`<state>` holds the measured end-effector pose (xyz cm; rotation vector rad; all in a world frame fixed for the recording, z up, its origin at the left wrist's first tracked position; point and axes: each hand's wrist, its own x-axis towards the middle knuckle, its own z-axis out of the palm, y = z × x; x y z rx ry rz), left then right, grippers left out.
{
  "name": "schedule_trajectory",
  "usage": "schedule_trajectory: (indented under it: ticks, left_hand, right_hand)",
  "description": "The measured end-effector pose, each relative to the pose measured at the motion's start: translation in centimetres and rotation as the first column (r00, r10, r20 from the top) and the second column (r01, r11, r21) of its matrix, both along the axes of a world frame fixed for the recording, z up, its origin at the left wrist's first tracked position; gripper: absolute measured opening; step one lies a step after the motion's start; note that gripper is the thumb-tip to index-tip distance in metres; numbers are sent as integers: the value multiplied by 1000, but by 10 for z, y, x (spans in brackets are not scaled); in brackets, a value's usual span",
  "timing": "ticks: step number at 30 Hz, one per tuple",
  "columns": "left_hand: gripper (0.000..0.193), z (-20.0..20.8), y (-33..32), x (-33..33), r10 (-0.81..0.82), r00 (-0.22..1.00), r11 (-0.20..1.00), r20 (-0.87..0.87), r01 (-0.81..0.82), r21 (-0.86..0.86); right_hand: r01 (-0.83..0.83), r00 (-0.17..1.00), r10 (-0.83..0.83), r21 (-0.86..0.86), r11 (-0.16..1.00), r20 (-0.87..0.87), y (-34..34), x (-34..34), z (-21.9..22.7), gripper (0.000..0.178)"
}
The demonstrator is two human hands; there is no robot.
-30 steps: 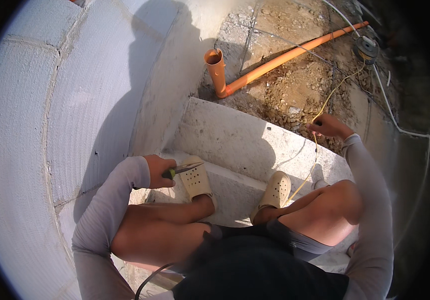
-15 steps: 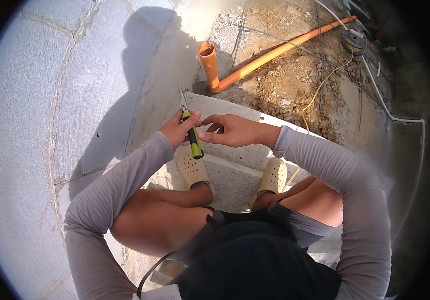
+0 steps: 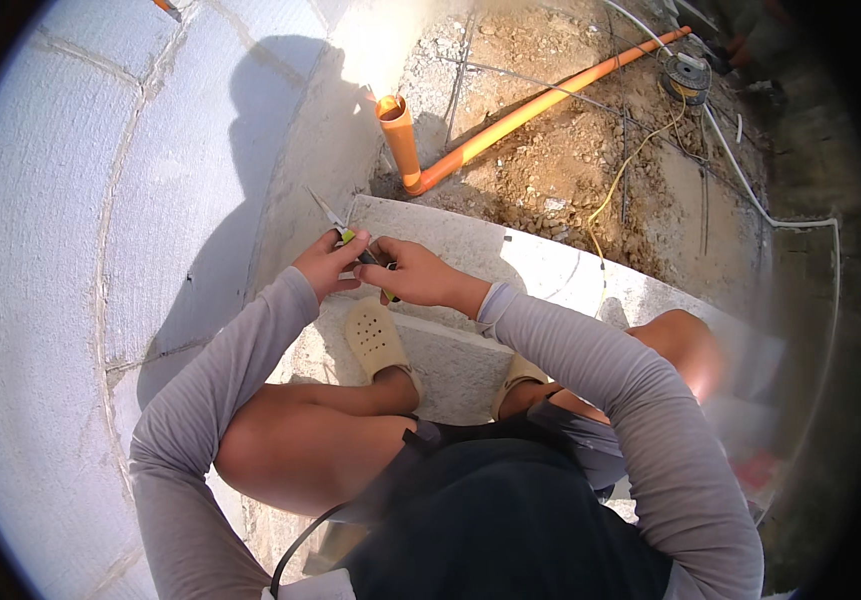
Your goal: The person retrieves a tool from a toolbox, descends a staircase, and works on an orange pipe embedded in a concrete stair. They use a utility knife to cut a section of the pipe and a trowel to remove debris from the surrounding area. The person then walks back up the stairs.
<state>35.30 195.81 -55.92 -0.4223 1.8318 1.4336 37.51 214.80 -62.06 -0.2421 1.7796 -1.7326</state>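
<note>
A pair of long-nose pliers (image 3: 367,257) with green-and-black handles and a pointed metal tip is between my hands, its tip directed up and left toward the wall. My left hand (image 3: 325,265) is closed around the front part of the handles, near the metal. Curled fingers of my right hand (image 3: 418,275) hold the rear end of the handles, which is partly covered by them. Both hands are close together above the concrete ledge, just beyond my left shoe (image 3: 375,335).
A pale block wall (image 3: 40,260) rises on the left. Beyond the concrete ledge (image 3: 440,225), an orange pipe (image 3: 540,108) with an upright stub (image 3: 399,140) lies on rubble. A cable reel (image 3: 686,80) with yellow cord (image 3: 630,165) and a white conduit (image 3: 745,180) are at right.
My right hand has moved left and closed on the pliers' rear end. The pliers have tilted further left with my left hand. My right knee has shifted outward, and the view has moved slightly.
</note>
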Motion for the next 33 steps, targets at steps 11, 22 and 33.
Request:
schedule_trajectory:
  ticks: [11, 22, 33]
  left_hand:
    - [70, -8, -3, 1, -96, 995, 990, -7, 95, -101]
    - [44, -17, -13, 2, -307, 945, 923, 112, 324, -208]
    - [22, -13, -33, 21, -619, 746, 737, 244, 660, -147]
  right_hand:
    - [55, 998, -52, -69, 996, 45, -8, 17, -5, 55]
    - [-525, 703, 704, 590, 614, -107, 27, -14, 44, 63]
    - [98, 972, 156, 910, 403, -174, 357, -4, 60, 26]
